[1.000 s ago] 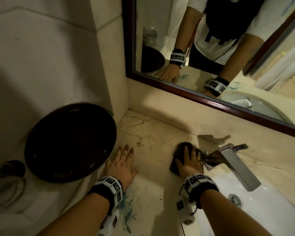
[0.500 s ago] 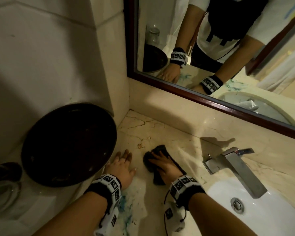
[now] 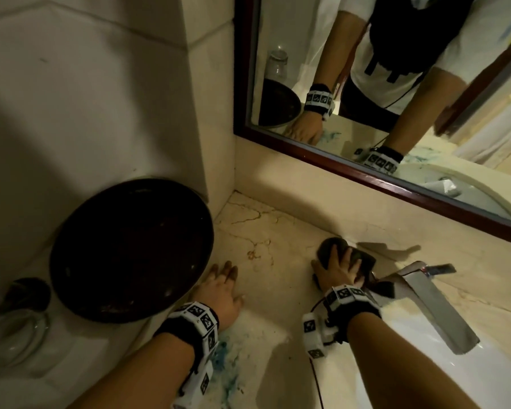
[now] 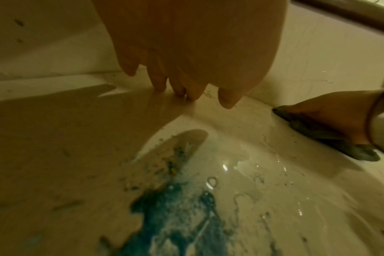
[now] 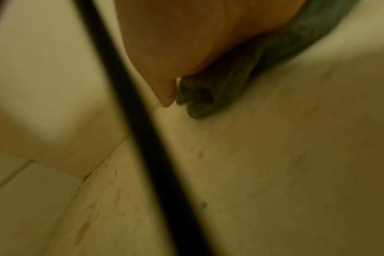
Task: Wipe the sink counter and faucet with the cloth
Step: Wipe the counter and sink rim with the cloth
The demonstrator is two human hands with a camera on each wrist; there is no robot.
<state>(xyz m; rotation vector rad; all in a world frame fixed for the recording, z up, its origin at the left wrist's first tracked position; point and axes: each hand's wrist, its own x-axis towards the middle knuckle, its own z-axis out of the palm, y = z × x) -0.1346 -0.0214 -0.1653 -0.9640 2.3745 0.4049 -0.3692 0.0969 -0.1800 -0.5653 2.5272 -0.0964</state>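
Observation:
My right hand (image 3: 338,268) lies flat with spread fingers on a dark crumpled cloth (image 3: 326,249), pressing it onto the beige marble counter (image 3: 266,231) just left of the chrome faucet (image 3: 434,302). The right wrist view shows the cloth (image 5: 241,78) bunched under the right hand (image 5: 175,43). My left hand (image 3: 222,286) rests flat on the counter beside the dark bowl, fingers straight and holding nothing. In the left wrist view the left hand (image 4: 193,52) touches the counter with its fingertips, and the cloth (image 4: 318,133) sits far right under the right hand (image 4: 331,110).
A blue smear (image 3: 224,358) and wet patch (image 4: 178,216) mark the counter by my left wrist. A large dark round bowl (image 3: 130,249) and a glass jar (image 3: 12,335) stand at the left. The white basin (image 3: 484,379) lies lower right, the framed mirror (image 3: 366,172) behind. A black cable (image 5: 143,138) crosses the right wrist view.
My right hand swept the cloth left toward my left hand, then back right to the faucet base. The left hand has stayed planted on the counter.

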